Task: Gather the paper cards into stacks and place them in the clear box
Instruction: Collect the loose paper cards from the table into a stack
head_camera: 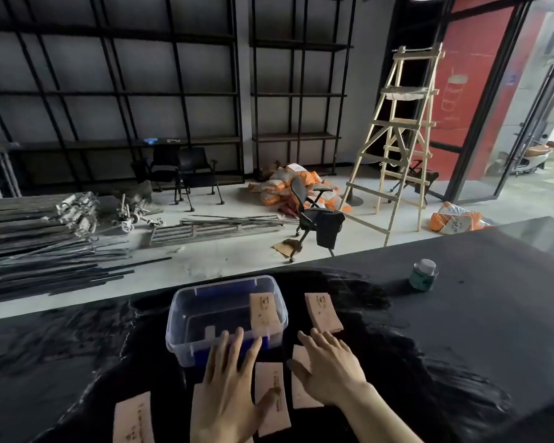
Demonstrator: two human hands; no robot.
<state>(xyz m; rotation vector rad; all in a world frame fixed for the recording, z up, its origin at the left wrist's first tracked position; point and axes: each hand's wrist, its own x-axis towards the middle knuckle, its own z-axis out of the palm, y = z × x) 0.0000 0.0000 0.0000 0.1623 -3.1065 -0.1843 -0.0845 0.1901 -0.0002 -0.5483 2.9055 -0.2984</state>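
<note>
A clear plastic box with blue latches stands on the black table, holding one stack of tan paper cards at its right side. Another stack of cards lies just right of the box. Loose cards lie near me: one at the lower left, one between my hands, one under my right hand. My left hand lies flat with fingers spread, fingertips at the box's near wall, thumb on the middle card. My right hand rests spread on a card.
A small jar with a white lid stands on the table at the far right. Beyond the table's far edge are the floor with metal rods, an office chair and a wooden ladder.
</note>
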